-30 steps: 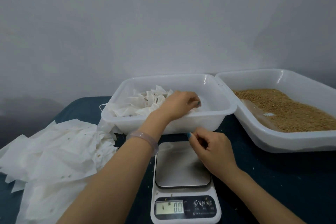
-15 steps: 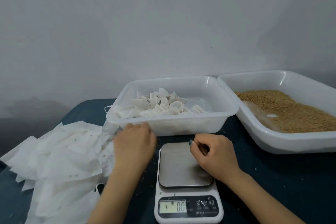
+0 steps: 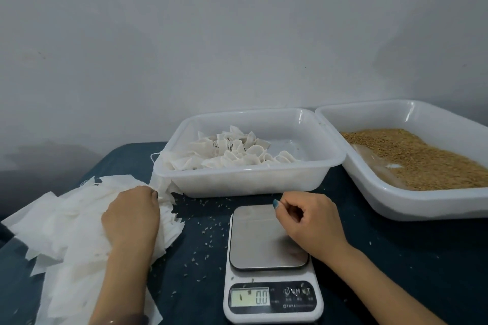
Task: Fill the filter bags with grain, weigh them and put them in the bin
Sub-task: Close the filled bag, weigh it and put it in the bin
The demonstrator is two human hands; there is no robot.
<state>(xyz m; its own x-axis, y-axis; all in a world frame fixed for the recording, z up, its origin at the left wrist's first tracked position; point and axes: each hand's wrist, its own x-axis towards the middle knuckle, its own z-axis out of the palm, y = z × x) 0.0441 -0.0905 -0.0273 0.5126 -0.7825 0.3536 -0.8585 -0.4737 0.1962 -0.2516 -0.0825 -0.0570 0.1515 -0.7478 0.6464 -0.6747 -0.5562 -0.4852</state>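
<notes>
A loose pile of white empty filter bags (image 3: 66, 221) lies on the dark table at the left. My left hand (image 3: 132, 216) is down on the pile's right edge, fingers curled into the paper. The scale (image 3: 264, 243) stands in front of me with a bare steel plate and reads 0.0. Over the plate's right corner my right hand (image 3: 309, 224) hovers loosely curled, holding nothing I can see. Behind the scale stands the white bin (image 3: 248, 177) with several filled, tied bags (image 3: 232, 150) heaped in its left half. A bigger white tray (image 3: 422, 206) at the right holds brown grain (image 3: 412, 158).
Spilled grains (image 3: 208, 232) dot the dark cloth between the pile and the scale, and a few lie on the scale's display. A grey wall rises close behind the bin and the tray. The tray's rim touches the bin's right rim.
My left hand has come out of the bin, passed in front of it and landed on the pile of empty bags at the left. My right hand has stayed over the scale.
</notes>
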